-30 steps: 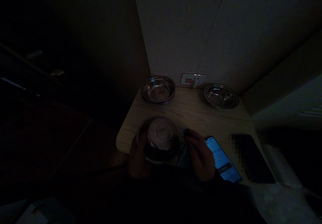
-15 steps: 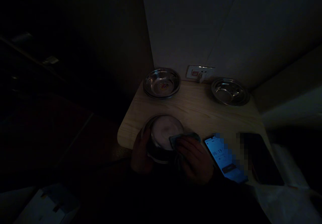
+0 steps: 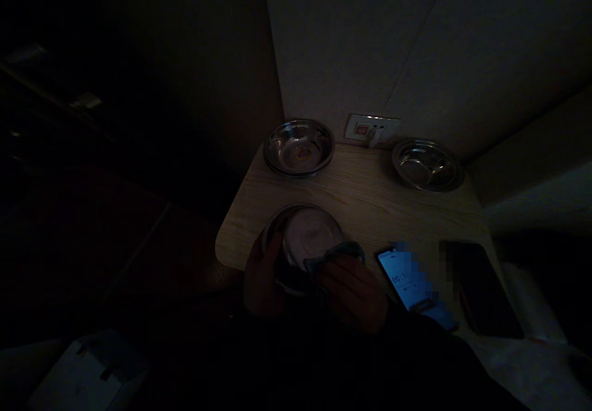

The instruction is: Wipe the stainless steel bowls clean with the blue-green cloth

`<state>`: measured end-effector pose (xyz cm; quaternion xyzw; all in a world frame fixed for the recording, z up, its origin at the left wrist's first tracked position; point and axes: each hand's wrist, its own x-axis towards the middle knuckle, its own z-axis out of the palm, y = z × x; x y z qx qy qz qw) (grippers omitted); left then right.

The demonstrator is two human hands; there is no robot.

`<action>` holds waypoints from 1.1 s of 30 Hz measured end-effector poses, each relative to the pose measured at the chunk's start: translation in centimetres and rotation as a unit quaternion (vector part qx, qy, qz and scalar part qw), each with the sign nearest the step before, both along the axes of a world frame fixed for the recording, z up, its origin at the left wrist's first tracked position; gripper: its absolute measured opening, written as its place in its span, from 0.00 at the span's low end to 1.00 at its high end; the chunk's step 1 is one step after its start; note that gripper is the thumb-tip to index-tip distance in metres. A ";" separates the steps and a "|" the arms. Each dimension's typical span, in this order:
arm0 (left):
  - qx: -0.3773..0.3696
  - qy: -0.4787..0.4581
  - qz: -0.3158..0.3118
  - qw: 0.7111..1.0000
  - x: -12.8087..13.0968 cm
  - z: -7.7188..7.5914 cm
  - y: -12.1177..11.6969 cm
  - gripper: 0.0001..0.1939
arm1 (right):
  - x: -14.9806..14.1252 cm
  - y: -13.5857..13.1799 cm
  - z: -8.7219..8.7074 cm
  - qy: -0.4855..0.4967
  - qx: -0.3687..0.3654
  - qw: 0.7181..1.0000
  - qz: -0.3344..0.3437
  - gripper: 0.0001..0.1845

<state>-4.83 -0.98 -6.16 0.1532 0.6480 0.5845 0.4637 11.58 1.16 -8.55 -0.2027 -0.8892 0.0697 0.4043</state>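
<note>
In the dim light a metal bowl [image 3: 314, 232] is tipped over, its round base facing up, close to the table's front edge. My left hand [image 3: 263, 278] grips the bowl's left rim, thumb over its side. My right hand [image 3: 354, 288] holds a bluish-green cloth [image 3: 340, 251] against the bowl's right side, near the base. Part of the cloth is hidden beneath the fingers. Behind the bowl stands a small stack of shiny metal bowls [image 3: 300, 149] at the table's back left.
On the wooden table [image 3: 361, 192], another metal bowl [image 3: 428, 166] sits at the back right. A lit phone [image 3: 407, 281] and a dark flat object [image 3: 490, 291] lie right of my hands. A wall socket [image 3: 371, 130] holds a plug. A pale box [image 3: 83, 368] stands lower left.
My right hand and the cloth have shifted slightly left along the bowl. The bowl has moved a little; my left hand still grips its rim. The view has shifted slightly.
</note>
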 end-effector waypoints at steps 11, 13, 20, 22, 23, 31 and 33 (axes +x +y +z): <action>0.004 -0.054 0.018 0.998 0.6 0.2 0.1 0.24 | 0.1 0.0 0.0 -0.001 0.028 1.000 0.002 0.12; 0.002 -0.040 0.008 0.999 0.6 -0.1 0.1 0.24 | -0.2 0.0 0.0 0.021 0.028 0.999 0.003 0.12; 0.028 -0.100 -0.016 0.994 0.2 -0.4 0.3 0.25 | 1.3 0.1 -0.8 -0.008 0.033 0.999 0.013 0.12; 0.040 -0.119 -0.012 0.992 0.3 -0.7 0.4 0.25 | 2.3 0.1 -1.2 -0.012 0.041 0.999 0.009 0.11; 0.045 -0.121 -0.011 0.992 0.2 -0.9 0.4 0.25 | 2.6 0.2 -1.4 -0.010 0.040 0.999 0.004 0.11; 0.021 -0.178 -0.041 0.983 -0.5 -2.7 0.4 0.23 | 3.0 0.1 -2.3 0.017 -0.062 0.993 -0.095 0.18; 0.031 -0.176 -0.060 0.982 -0.5 -2.8 0.6 0.23 | 2.9 -0.2 -2.1 0.013 -0.066 0.993 -0.095 0.19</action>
